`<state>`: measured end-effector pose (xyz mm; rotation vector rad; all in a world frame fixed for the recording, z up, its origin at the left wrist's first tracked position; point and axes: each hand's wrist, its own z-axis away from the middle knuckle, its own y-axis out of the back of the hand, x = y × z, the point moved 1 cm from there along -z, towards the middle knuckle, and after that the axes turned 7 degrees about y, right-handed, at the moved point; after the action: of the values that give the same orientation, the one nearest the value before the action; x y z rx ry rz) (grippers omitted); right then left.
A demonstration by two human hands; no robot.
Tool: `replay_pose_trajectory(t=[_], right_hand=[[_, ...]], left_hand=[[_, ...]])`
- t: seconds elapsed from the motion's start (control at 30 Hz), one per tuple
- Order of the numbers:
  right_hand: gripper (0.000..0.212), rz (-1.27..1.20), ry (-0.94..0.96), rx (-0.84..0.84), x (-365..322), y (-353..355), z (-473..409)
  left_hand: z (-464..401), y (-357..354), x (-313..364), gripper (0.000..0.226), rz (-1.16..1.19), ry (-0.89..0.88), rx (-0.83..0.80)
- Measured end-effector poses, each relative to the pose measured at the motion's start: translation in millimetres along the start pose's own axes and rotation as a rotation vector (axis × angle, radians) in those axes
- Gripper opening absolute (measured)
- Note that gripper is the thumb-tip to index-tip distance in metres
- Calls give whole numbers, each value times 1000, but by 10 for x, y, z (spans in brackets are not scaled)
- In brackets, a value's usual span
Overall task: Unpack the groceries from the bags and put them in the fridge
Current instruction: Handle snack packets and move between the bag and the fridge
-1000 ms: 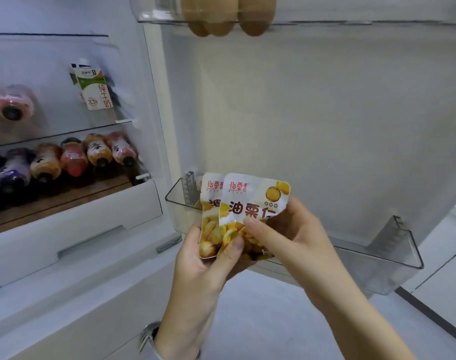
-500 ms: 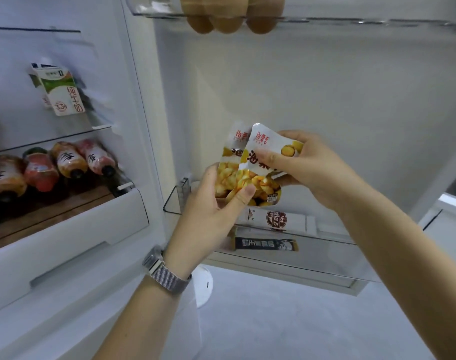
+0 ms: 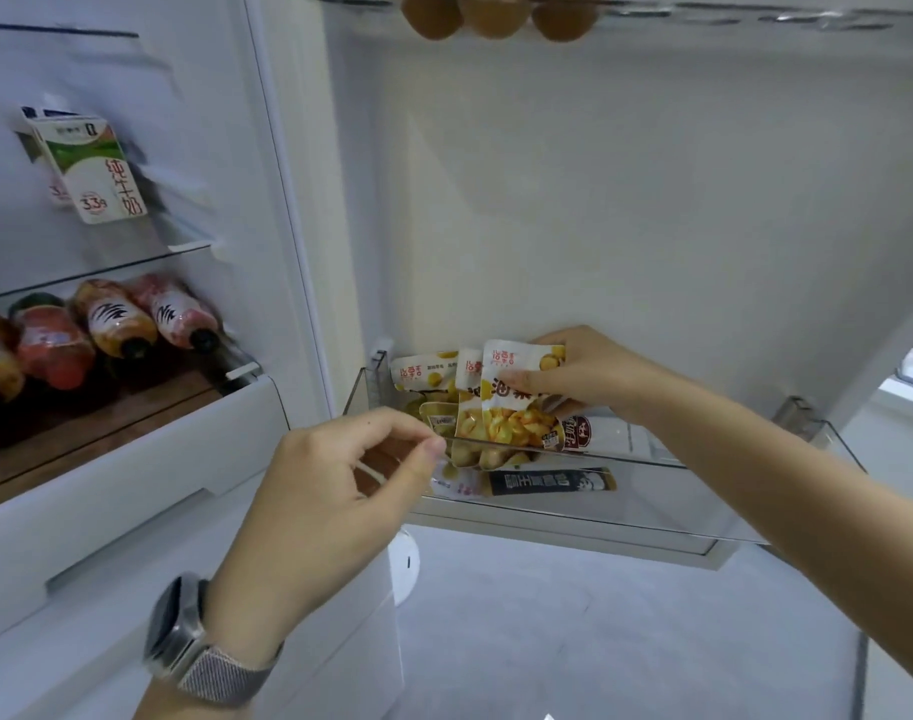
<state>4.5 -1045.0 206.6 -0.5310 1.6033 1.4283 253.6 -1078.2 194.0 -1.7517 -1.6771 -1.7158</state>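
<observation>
Now the right hand (image 3: 589, 374) pinches two white-and-yellow foil snack packets (image 3: 511, 407) by their upper edge, thumb across the printed front, and holds them upright with their lower ends inside the clear plastic door bin (image 3: 677, 462) of the open white fridge (image 3: 625, 200). Just to their left a third packet of the same kind (image 3: 424, 376) leans in the bin's corner. The left hand (image 3: 334, 491) (a grey mesh-strap watch (image 3: 199, 662) on its wrist) hovers in front of the bin with thumb and forefinger tips nearly together; whether they touch the bin's rim or hold anything, I cannot tell. Deeper in the bin lie a black sachet with white lettering (image 3: 550, 483) and a white-and-red packet (image 3: 581, 433). On the fridge shelves to the left stand a white-and-green milk carton (image 3: 93, 166) and, below it, a row of bottles lying on their sides (image 3: 116, 324). Brown eggs (image 3: 496, 15) sit in the door rack above.
</observation>
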Motion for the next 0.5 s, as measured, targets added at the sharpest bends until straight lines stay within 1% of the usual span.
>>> replay_pose_trajectory(t=[0.07, 0.17, 0.3, 0.4, 0.5], right_hand=[[22, 48, -37, -9, 45, -15, -14], [27, 119, -93, -35, 85, -19, -13], [50, 247, -194, -81, 71, -74, -13], [56, 408, -180, -65, 25, -126, -21], [56, 470, -173, -43, 22, -148, -19]], left_hand=[[54, -22, -64, 9, -61, 1, -67], [123, -116, -128, 13, -152, 11, -219], [149, -282, -178, 18, -289, 27, -395], [140, -390, -209, 22, -330, 21, -438], [124, -440, -256, 24, -355, 28, -443]])
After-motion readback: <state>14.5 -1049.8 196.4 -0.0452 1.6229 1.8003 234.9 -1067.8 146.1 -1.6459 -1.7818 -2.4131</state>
